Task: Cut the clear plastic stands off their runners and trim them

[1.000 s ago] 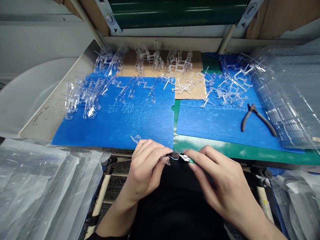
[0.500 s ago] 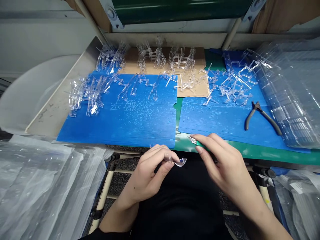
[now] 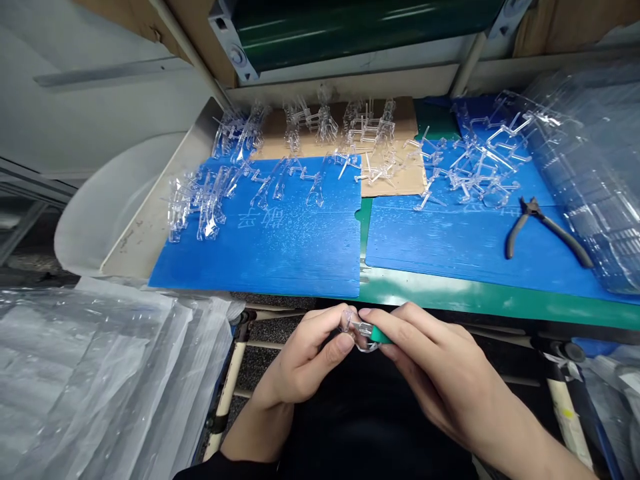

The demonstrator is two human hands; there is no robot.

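Blue sheet (image 3: 300,260); clear pc (image 3: 367,346) btwn L fingertips (image 3: 344,343)

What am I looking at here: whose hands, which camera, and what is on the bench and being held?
There is no robot: these are a person's two bare hands, seen by a camera worn on the head, looking forward and down. The left hand holds a clear plastic piece; the right hand holds a small green-handled tool, its metal end at that piece. On the green bench lie blue sheets and cardboard, bearing many clear plastic parts. Pliers lie toward the right, near a clear plastic stack.
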